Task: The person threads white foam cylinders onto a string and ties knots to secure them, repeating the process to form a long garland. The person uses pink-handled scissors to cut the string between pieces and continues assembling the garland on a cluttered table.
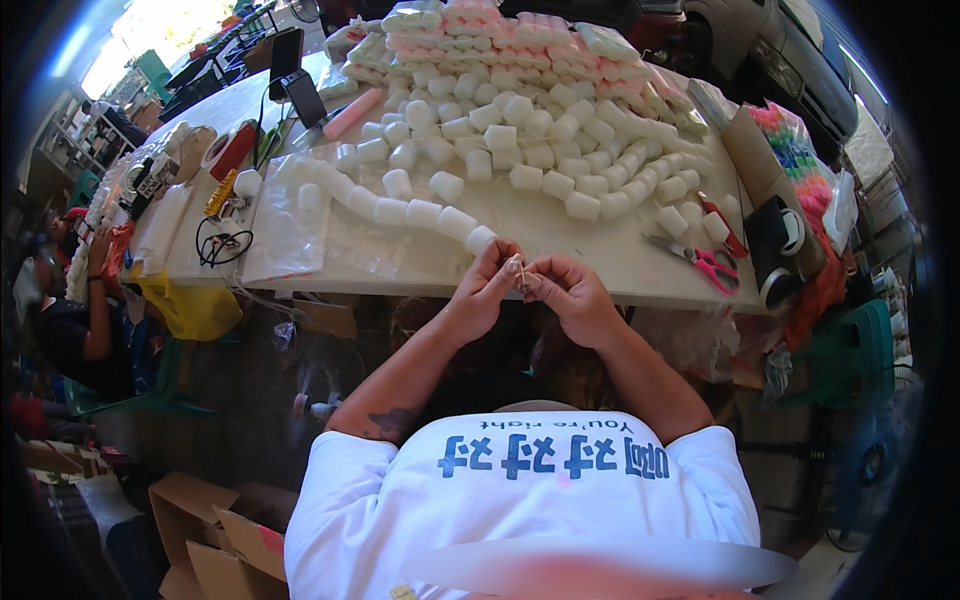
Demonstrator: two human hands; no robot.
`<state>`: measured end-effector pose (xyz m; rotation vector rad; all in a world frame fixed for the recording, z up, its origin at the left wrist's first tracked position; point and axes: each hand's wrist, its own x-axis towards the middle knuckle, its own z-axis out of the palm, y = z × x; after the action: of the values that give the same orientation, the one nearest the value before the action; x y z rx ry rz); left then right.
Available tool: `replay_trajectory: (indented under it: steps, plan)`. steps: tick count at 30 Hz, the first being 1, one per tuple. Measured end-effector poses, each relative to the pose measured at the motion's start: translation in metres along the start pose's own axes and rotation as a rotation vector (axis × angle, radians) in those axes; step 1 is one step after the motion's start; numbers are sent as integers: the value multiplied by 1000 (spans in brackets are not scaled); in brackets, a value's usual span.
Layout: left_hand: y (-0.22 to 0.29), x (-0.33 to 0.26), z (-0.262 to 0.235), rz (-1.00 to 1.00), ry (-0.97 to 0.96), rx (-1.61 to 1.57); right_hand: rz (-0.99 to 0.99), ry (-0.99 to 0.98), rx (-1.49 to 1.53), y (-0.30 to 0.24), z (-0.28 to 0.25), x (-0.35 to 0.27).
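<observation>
My left hand (pixel 482 292) and my right hand (pixel 572 298) meet just over the table's front edge, fingertips pinched together. Between them shows a thin pale string (pixel 522 275); its exact course is hidden by the fingers. A row of white cylindrical pieces (pixel 424 214), joined end to end, curves across the table and ends beside my left fingers. Behind it lies a large heap of similar white cylinders (pixel 500 135), some in chains and some apart. Pink-handled scissors (pixel 715 268) lie to the right of my right hand.
Bagged pink and white bundles (pixel 490 40) are stacked at the back of the table (pixel 600 270). A clear plastic bag (pixel 290 225) and a black cable (pixel 222 243) lie at the left. A cardboard box (pixel 755 165) stands at the right. Another person (pixel 85 310) sits far left.
</observation>
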<state>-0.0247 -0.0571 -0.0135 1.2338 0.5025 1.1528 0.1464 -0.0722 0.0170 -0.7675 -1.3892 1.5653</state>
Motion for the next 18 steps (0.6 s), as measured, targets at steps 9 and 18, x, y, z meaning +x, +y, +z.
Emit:
replay_trajectory:
  steps: [9, 18]
  plan:
    - [-6, 0, 9, 53, 113, 153, -274, 233, -787, -6, 11, -3]
    - [-1, 2, 2, 114, 126, 384, 259, 53, 161, -20, -8, -5]
